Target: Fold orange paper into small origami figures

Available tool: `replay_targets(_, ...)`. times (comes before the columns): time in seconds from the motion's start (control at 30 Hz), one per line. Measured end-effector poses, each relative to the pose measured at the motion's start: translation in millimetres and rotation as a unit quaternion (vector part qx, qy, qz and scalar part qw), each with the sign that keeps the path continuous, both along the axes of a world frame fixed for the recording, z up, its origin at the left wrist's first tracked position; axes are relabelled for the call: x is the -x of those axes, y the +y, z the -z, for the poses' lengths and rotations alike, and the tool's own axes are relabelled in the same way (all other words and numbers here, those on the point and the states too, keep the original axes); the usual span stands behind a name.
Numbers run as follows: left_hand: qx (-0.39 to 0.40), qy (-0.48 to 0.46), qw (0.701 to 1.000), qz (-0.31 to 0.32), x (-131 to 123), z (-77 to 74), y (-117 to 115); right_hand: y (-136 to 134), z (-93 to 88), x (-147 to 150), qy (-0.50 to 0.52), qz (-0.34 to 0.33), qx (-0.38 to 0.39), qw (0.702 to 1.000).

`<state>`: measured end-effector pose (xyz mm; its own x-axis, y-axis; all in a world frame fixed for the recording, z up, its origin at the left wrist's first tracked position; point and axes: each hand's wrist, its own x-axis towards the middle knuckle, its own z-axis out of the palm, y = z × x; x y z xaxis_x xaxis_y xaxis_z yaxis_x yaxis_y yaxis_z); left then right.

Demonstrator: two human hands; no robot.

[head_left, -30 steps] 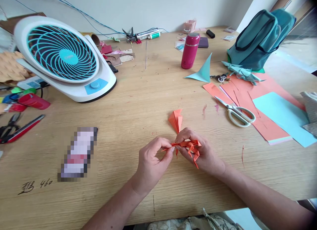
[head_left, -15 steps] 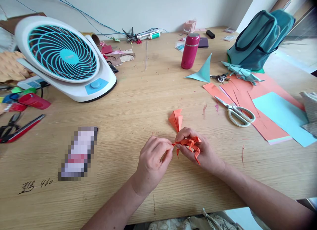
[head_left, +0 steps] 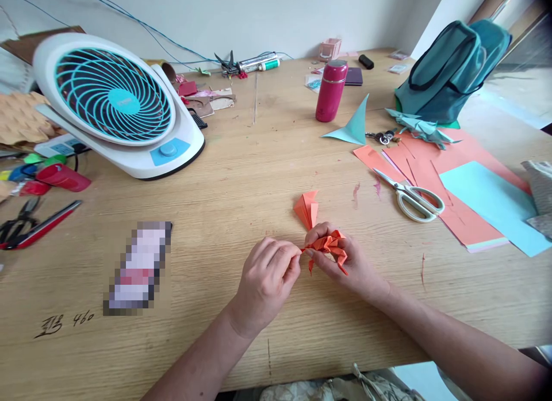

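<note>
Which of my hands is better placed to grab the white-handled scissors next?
Probably your right hand: it's nearer the scissors, which lie on its side, though it holds the folded orange figure.

Open tabletop (head_left: 241,182) between fan (head_left: 125,102) and scissors (head_left: 405,188), but orange paper wedge (head_left: 306,209) just beyond right hand (head_left: 356,271).

Left hand (head_left: 268,277): back uppermost, thumb and forefinger pinched, remaining fingers curled. Right hand (head_left: 357,268): thumb and fingers bent into a grip, tips just beside the left's. Left forearm (head_left: 204,354), right forearm (head_left: 448,330) bare, angled inward.
</note>
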<state>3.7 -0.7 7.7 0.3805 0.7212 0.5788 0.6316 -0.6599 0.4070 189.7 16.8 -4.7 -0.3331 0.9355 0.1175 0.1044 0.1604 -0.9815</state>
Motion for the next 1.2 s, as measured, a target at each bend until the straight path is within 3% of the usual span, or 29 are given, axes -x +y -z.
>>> replay_targets(0.23,0.120,-0.093,0.988,-0.002,-0.6,-1.1,3.8,2.6,0.9,1.1,0.031,0.002,0.031,0.999)
replay_targets(0.6,0.200,-0.127,0.971,0.018,3.3,-1.8,6.8,6.8,2.1,-0.1,0.067,0.011,0.129,0.989)
replay_targets(1.2,0.180,-0.121,0.976,-0.002,0.2,1.4,5.5,6.8,0.5,2.7,0.142,-0.008,0.197,0.970)
